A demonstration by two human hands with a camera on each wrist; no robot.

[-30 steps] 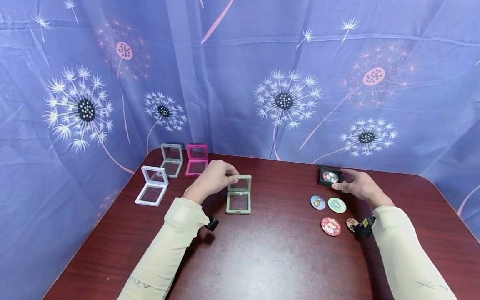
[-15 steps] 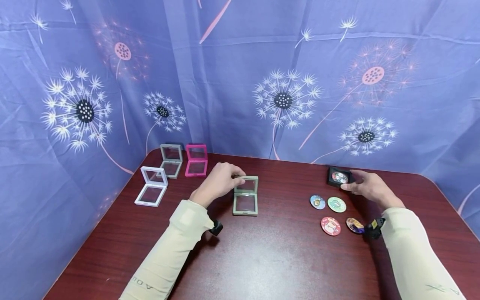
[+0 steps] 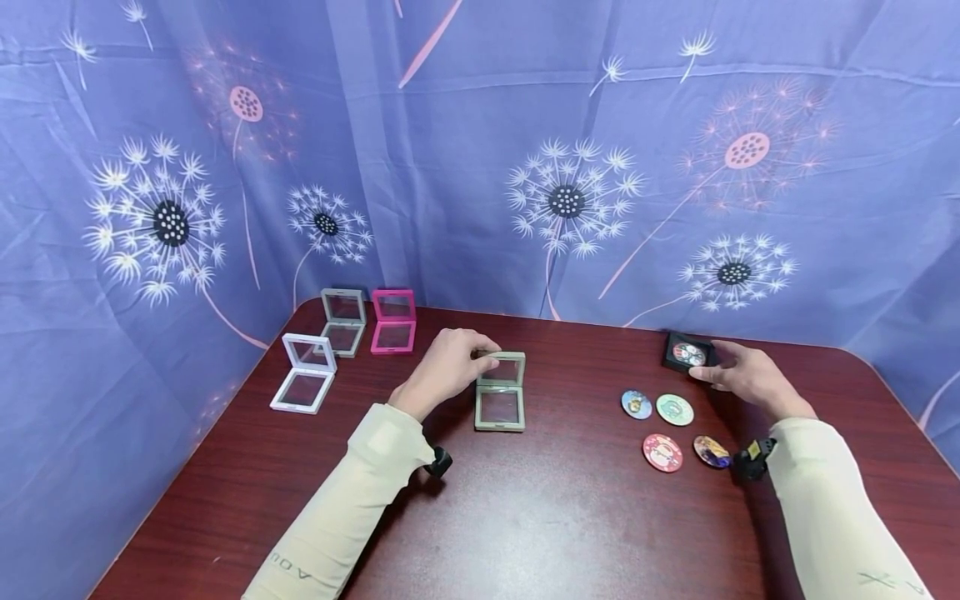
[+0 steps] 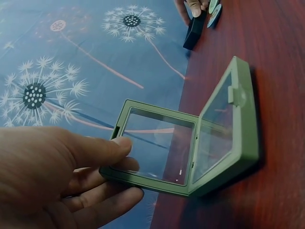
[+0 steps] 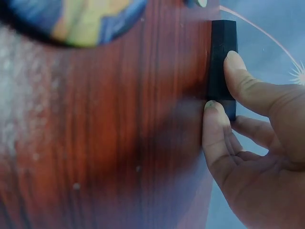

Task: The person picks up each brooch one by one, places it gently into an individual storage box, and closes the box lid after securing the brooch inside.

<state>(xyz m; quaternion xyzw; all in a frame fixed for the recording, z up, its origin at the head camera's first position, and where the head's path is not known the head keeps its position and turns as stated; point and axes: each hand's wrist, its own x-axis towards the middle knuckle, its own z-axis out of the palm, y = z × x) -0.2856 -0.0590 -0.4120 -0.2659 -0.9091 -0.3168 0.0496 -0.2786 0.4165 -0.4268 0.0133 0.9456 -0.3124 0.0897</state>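
Observation:
My left hand (image 3: 450, 367) pinches the raised lid of a green hinged display case (image 3: 501, 388) between thumb and fingers. The case stands unfolded, its lower half on the table. In the left wrist view, its clear window panes and small latch (image 4: 233, 95) show; nothing lies inside. At the right, my right hand (image 3: 753, 379) grips the right end of a black display case (image 3: 671, 360), which is folded together. A round picture badge (image 3: 688, 355) shows through its window. The right wrist view shows the thumb and fingertips on the black case's edge (image 5: 223, 57).
White (image 3: 302, 409), grey (image 3: 342, 322) and pink (image 3: 393, 320) display cases stand unfolded at the left back. Blue (image 3: 636, 405), green (image 3: 675, 410), red (image 3: 662, 452) and purple-gold (image 3: 711, 452) round badges lie in front of the right hand. A patterned curtain (image 3: 465, 167) hangs behind the table.
My left hand has shifted the green case to the right across the table. My right hand has moved the black case rightward too. The badges in front and the other cases stay put.

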